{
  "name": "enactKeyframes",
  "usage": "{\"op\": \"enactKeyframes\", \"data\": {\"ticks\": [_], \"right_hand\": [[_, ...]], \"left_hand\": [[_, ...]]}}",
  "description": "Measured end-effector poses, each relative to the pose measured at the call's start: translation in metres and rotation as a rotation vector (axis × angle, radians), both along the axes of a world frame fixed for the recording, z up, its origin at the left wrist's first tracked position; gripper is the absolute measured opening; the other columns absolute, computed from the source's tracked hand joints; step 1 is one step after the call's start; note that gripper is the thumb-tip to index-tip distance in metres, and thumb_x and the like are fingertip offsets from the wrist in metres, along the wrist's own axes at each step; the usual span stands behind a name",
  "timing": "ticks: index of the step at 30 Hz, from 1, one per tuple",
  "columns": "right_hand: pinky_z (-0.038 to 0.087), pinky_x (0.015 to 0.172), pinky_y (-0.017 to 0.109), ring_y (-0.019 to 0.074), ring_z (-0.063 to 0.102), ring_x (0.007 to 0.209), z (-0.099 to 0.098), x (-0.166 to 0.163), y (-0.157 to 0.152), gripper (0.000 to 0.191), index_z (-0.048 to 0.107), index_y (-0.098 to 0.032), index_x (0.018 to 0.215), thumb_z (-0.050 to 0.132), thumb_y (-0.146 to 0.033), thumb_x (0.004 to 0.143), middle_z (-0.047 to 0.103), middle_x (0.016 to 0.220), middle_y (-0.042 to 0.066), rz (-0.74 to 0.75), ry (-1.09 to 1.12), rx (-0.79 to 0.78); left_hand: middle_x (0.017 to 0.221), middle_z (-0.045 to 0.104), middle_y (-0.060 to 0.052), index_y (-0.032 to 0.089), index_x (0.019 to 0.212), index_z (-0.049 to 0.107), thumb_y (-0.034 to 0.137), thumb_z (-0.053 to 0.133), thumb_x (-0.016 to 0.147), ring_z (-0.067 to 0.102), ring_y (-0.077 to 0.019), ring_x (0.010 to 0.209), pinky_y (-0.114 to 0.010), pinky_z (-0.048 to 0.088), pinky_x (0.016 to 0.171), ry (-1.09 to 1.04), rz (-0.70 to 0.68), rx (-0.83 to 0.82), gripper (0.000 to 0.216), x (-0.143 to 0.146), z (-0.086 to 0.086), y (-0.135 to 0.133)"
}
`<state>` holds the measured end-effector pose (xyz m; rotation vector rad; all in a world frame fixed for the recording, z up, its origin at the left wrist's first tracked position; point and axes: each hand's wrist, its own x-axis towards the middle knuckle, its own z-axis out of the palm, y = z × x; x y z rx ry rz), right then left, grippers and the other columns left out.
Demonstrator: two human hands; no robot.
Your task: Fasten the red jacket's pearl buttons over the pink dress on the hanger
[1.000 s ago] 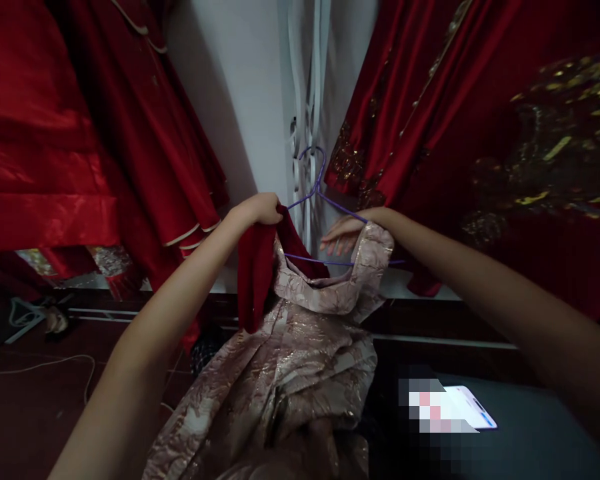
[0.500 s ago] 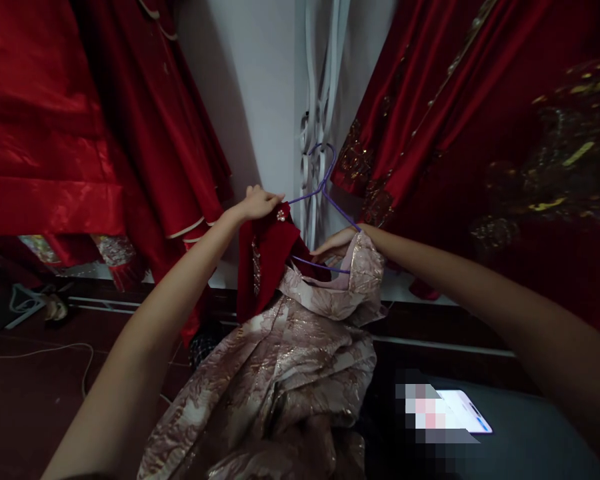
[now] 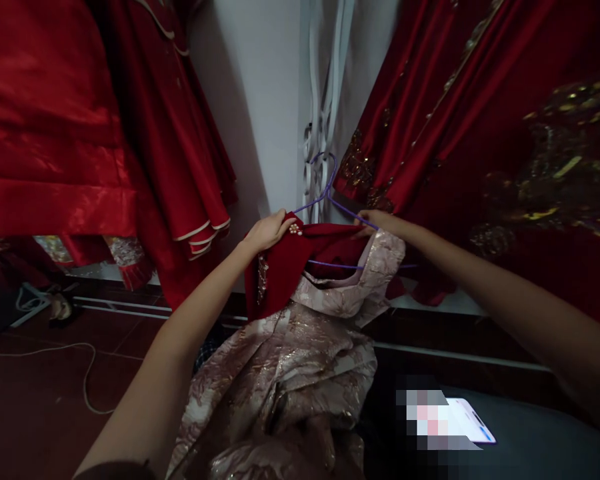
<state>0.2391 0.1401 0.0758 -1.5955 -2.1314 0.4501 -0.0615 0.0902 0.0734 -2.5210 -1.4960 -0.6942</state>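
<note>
A purple wire hanger (image 3: pixel 329 190) has its hook near white scrolled metalwork. A red garment (image 3: pixel 280 280) with a beaded ornament hangs over the hanger's left shoulder. My left hand (image 3: pixel 270 230) is closed on the red garment's collar edge beside the ornament. On the other side, my right hand (image 3: pixel 375 220) grips the red cloth near the hanger's right arm, its fingertips partly hidden. A pink and gold brocade dress (image 3: pixel 320 353) hangs from the hanger's right end and spreads down toward me.
Red gowns (image 3: pixel 55 133) hang at left, and a red gown with gold sequins (image 3: pixel 480 133) hangs at right. White metalwork (image 3: pixel 325 80) stands in between. A lit phone (image 3: pixel 467 420) lies on a dark surface at lower right. A cable (image 3: pixel 87 373) crosses the floor at left.
My right hand has moved up and right, drawing the red cloth across behind the dress's neckline. My left hand keeps its hold on the collar. The view has shifted slightly.
</note>
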Motion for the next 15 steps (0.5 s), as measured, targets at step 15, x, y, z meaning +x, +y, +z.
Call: {"op": "enactKeyframes", "data": {"ticks": [15], "right_hand": [[0.026,0.054,0.029,0.008,0.04,0.044,0.024,0.087,-0.073,0.023,0.055,-0.02,0.052,0.078,-0.02,0.049,0.052,0.048,-0.003,-0.2,-0.327,0.189]], "left_hand": [[0.105,0.056,-0.013,0.018,0.117,0.042,0.042,0.017,0.092,0.06,-0.0229,0.094,-0.031,0.042,0.08,0.125,0.14,0.005,0.042,0.011,0.004,-0.008]]}}
